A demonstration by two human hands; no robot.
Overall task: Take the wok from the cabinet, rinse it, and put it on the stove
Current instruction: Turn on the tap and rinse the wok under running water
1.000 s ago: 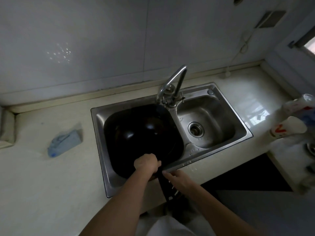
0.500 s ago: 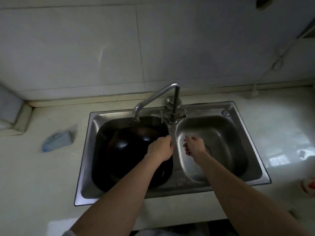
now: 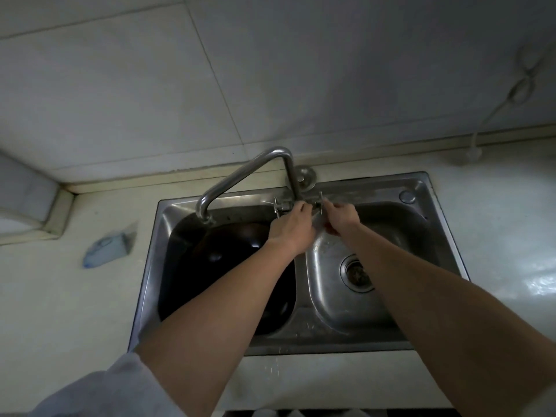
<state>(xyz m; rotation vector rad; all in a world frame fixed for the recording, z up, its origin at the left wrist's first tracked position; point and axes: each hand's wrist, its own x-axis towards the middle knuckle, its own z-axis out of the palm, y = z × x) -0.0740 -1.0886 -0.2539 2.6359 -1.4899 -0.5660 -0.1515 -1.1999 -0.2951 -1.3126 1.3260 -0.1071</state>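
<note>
1. The wok [image 3: 222, 266] lies in the left basin of the steel double sink [image 3: 421, 188], dark and glossy, filling most of that basin; its near part is hidden under the left forearm
2. The tap [image 3: 240, 179] rises from the divider at the back of the sink and bends over to the left, so its spout mouth hangs above the far edge of the wok
3. The left hand [image 3: 290, 227] reaches to the base of the tap, its fingers curled in against the left cross-shaped handle [image 3: 281, 204]; whether they actually clasp it cannot be told, as the back of the hand hides the fingertips
4. The right hand [image 3: 341, 216] sits just beside it, fingers bunched around the right handle [image 3: 320, 200], which shows just past the knuckles
5. The right basin holds only its round drain [image 3: 356, 273], partly covered by the right forearm
6. On the pale worktop [image 3: 75, 311] to the left of the sink lies a blue and white cloth-like thing [image 3: 106, 251], well apart from the basin
7. A thin cord [image 3: 517, 91] hangs looped on the tiled wall at far right
8. No stream of water shows at the spout
</note>
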